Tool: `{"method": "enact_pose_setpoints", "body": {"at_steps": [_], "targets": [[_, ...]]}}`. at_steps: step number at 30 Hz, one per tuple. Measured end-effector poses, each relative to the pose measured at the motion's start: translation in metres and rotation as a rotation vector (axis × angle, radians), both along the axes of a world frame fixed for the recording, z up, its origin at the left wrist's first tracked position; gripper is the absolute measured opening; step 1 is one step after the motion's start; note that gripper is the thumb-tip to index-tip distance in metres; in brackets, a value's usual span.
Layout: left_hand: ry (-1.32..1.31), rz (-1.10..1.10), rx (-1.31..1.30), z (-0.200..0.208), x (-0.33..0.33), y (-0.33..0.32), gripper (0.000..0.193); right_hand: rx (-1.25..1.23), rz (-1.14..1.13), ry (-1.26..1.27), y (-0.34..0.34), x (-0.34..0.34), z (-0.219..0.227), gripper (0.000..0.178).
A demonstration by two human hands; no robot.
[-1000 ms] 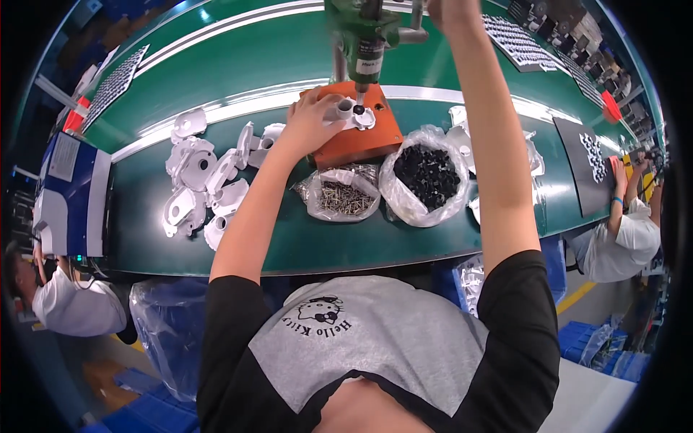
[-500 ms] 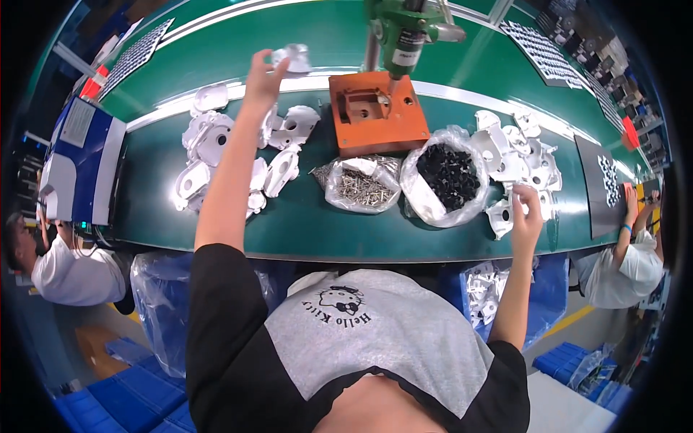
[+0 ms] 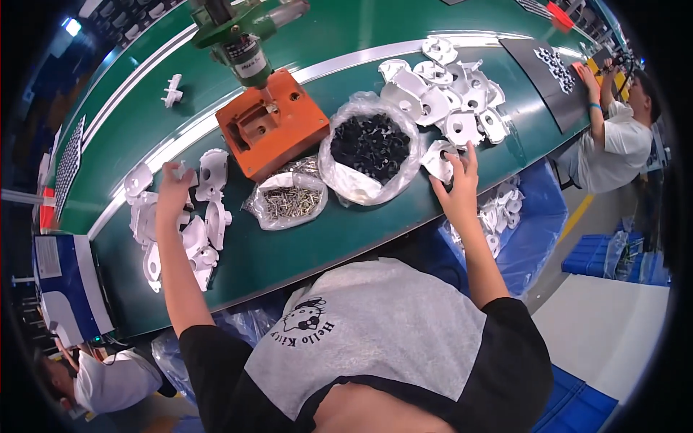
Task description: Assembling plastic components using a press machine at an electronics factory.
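Left grip [image 3: 174,193] has moved down to the left pile [image 3: 214,173], its hold unclear. My right grip [image 3: 460,189] spreads loosely at a white casing [image 3: 437,163] on the bench [image 3: 317,252], likely light and stiff, best pinched by its rim.

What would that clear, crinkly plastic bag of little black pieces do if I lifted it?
The clear, crinkly plastic bag would probably sag, since its sides look thin and wrinkled. The little black pieces might spill if it tipped, because its top is wide open.
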State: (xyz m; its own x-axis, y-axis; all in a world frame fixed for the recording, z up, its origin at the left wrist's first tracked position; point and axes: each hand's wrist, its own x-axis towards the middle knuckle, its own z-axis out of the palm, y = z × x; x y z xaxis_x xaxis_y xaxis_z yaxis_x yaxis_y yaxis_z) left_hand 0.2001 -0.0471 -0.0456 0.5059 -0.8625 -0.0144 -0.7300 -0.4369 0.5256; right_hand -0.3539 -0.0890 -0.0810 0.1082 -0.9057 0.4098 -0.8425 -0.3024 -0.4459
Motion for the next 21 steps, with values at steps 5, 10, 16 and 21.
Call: {"method": "enact_pose_setpoints", "body": {"at_steps": [5,10,16,21], "targets": [[0.126,0.118,-0.306,0.027,-0.016,0.006,0.038,0.048,0.105,-0.155,-0.001,-0.004,0.015,0.029],[0.944,-0.051,-0.824,0.059,-0.052,0.011,0.036,-0.005,0.081,-0.422,0.011,0.006,0.042,0.018],[1.856,-0.308,-0.79,0.047,-0.181,0.016,0.046,-0.222,0.593,-0.643,0.029,0.088,0.072,0.028],[2.238,-0.428,-0.652,0.041,-0.242,0.024,0.032,-0.138,1.004,-0.651,0.034,0.155,0.076,0.046]]}}
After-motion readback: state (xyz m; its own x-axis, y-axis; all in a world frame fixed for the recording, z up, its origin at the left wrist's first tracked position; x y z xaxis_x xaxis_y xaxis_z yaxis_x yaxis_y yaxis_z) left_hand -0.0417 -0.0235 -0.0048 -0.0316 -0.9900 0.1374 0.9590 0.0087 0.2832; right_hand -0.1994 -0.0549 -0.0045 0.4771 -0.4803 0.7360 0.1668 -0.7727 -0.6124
